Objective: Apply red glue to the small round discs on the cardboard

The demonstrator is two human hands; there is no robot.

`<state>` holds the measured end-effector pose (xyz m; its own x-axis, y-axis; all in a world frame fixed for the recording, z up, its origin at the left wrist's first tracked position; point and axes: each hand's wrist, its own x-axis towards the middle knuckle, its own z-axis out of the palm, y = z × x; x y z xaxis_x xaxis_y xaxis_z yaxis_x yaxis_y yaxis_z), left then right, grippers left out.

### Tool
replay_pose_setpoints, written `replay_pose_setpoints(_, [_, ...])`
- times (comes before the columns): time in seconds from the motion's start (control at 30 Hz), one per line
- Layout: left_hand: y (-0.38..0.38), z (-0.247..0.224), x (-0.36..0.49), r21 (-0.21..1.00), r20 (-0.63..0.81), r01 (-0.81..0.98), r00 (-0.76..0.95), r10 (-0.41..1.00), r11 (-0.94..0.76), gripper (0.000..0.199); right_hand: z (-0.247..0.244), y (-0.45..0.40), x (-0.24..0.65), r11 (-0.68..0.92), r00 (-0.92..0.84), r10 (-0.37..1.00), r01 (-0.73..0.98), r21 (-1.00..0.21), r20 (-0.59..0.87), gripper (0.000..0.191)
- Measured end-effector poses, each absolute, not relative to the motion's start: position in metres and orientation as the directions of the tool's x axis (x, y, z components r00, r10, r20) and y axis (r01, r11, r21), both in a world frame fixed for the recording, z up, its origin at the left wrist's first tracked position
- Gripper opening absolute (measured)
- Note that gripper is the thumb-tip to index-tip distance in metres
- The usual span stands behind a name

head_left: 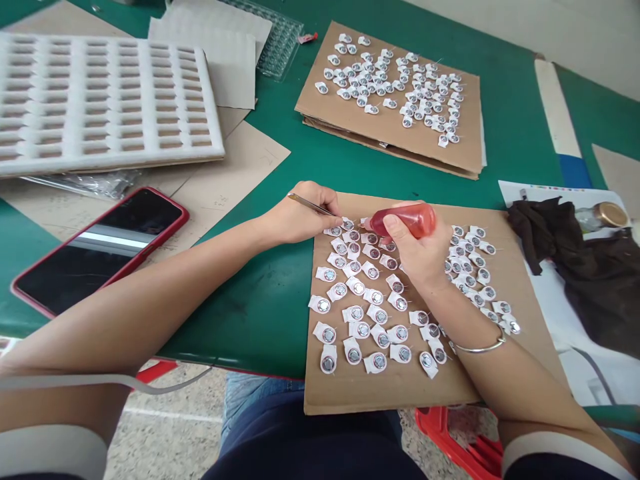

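Observation:
My left hand [305, 215] is closed on metal tweezers [311, 204], at the top left of a cardboard sheet [370, 393]. My right hand [423, 250] grips a small red bottle [411, 220], tilted with its nozzle to the left, a short way from the left hand's fingertips. On the sheet lie several small round metallic parts with white paper tabs [356, 285], spread in loose rows. Those nearest both hands are at the sheet's upper edge, and some are hidden behind the right hand and forearm.
A second cardboard stack [310, 100] with similar parts lies at the back. To the left are a white foam tray [113, 160] and a red-cased phone [100, 250]. Dark cloth [595, 280] and a lidded glass jar [603, 215] are at the right.

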<state>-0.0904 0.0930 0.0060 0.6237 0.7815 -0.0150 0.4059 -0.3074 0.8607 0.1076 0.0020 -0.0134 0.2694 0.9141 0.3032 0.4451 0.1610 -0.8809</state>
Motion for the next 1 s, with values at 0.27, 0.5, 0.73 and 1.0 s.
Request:
replay_pose_setpoints(0.27, [0.094, 0.013, -0.095, 0.872, 0.03, 0.372, 0.606, 0.795, -0.317, 0.011, 0.017, 0.015, 0.132, 0.233, 0.485, 0.862, -0.118, -0.965, 0.149, 0.036])
replay_pose_setpoints(0.5, [0.104, 0.043, -0.106, 0.903, 0.131, 0.336, 0.379, 0.916, -0.268, 0.018, 0.067, 0.02, 0.183, 0.231, 0.489, 0.872, -0.407, -0.884, 0.003, 0.042])
replay_pose_setpoints(0.73, [0.081, 0.049, -0.078, 0.855, 0.159, 0.388, 0.437, 0.885, -0.345, 0.016, 0.094, 0.036, 0.192, 0.301, 0.361, 0.917, -0.345, -0.889, 0.17, 0.031])
replay_pose_setpoints(1.0, [0.058, 0.017, -0.044, 0.721, 0.288, 0.383, 0.593, 0.752, -0.578, 0.011, 0.091, 0.046, 0.163, 0.42, 0.392, 0.858, -0.166, -0.892, 0.332, 0.04])
